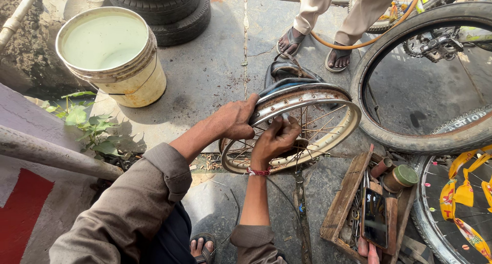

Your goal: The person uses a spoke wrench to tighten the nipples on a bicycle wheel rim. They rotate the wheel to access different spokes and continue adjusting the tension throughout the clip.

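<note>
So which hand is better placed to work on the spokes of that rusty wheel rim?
Probably the right hand: its fingers are already inside the rim among the spokes, while the left hand grips the rim's edge.

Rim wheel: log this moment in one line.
left hand grips rusty rim | right hand at the spokes | bucket apart

Outdoors, hard sunlight. Stained, cracked concrete floor (pixel 215 64). Cream bucket (pixel 110 56) of pale liquid beside stacked tyres (pixel 169 10). Green weeds (pixel 87 125) near a grey pipe (pixel 51 154). Wooden toolbox (pixel 359 202) at right.
</note>
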